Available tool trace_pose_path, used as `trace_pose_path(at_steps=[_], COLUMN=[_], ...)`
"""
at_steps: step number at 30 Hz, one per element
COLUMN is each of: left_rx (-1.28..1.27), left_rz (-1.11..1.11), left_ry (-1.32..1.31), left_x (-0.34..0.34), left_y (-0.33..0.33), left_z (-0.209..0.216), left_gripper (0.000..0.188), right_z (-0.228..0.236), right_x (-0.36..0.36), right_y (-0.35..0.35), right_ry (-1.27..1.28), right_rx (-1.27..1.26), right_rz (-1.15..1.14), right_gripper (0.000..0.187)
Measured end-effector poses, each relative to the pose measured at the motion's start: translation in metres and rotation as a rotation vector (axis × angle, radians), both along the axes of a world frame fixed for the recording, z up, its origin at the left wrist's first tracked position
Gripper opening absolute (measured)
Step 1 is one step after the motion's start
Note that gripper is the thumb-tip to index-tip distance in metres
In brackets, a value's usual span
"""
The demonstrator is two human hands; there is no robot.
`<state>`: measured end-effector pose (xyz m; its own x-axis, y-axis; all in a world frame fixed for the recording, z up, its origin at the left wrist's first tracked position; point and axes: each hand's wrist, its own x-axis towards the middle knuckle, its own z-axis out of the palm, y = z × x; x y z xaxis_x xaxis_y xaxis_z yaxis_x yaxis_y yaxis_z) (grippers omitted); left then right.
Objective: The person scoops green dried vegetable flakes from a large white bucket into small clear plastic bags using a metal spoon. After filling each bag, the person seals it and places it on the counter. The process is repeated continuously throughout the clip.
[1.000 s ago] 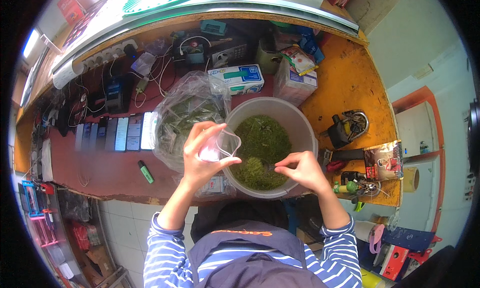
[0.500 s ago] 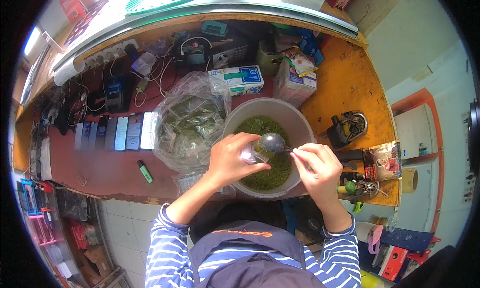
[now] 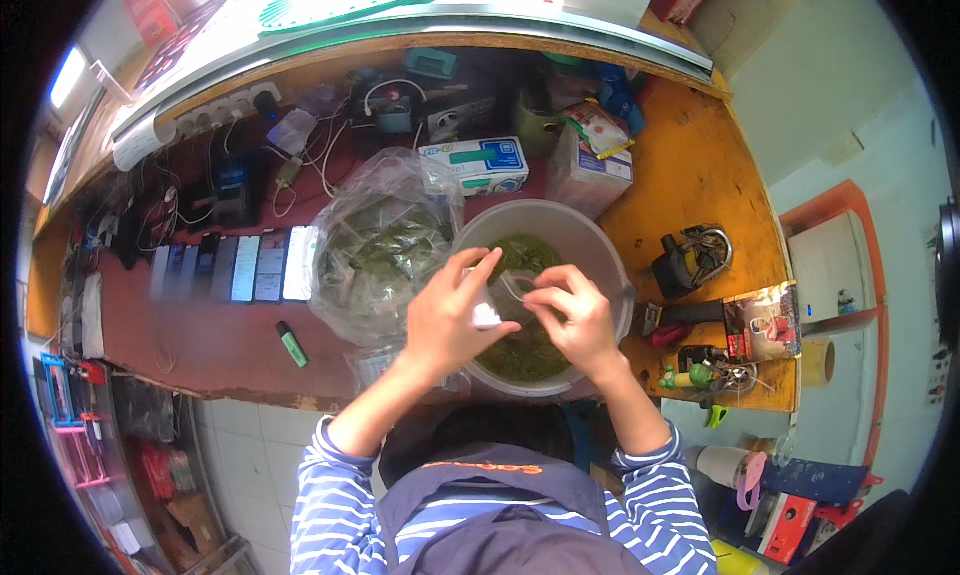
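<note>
Over a grey-white bucket [image 3: 612, 265] of finely chopped green material [image 3: 535, 363], my left hand [image 3: 445, 320] holds a small clear plastic bag [image 3: 487, 313] between thumb and fingers. Its mouth is partly hidden by the fingers. Just to the right, my right hand [image 3: 578, 315] pinches a metal spoon [image 3: 515, 284], whose bowl is tilted beside the bag and shows as a pale, shiny curve. The fingers cover most of the handle. Left of the bucket lies a large clear plastic bag [image 3: 375, 250] of small filled green packets.
Several phones [image 3: 243, 267] lie in a row at left, with a green highlighter [image 3: 291, 344] in front. Behind the bucket are a glove box [image 3: 475, 163] and a carton [image 3: 588, 175]. A metal-framed tool [image 3: 695, 259] sits on the yellow wooden surface at right.
My right hand has moved left, closer to my left hand, and the spoon has tilted from lying flat over the small bag. My left fingers have spread further apart.
</note>
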<state>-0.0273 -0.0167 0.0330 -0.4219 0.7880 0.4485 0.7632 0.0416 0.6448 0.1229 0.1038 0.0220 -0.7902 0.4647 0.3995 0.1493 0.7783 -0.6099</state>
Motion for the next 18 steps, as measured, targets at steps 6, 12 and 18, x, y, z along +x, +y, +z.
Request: trace_pose_path(at_steps=[6,12,18], left_rx=[-0.01,-0.058,0.075], left_rz=[-0.499,-0.393,-0.379], left_ry=[-0.53,-0.715,-0.524], left_x=[-0.04,-0.027,-0.013], left_y=[-0.005,-0.007,-0.001], left_z=[-0.019,-0.025,-0.025], left_gripper=[0.011,0.012,0.008], right_z=[0.031,0.005,0.004], right_x=[0.008,0.02,0.0], right_y=[-0.02,-0.014,-0.027], right_ry=[0.076,0.124,0.14], right_rx=[-0.499,-0.88,-0.738], right_rz=[-0.031,-0.046,-0.076], right_gripper=[0.012,0.009,0.007])
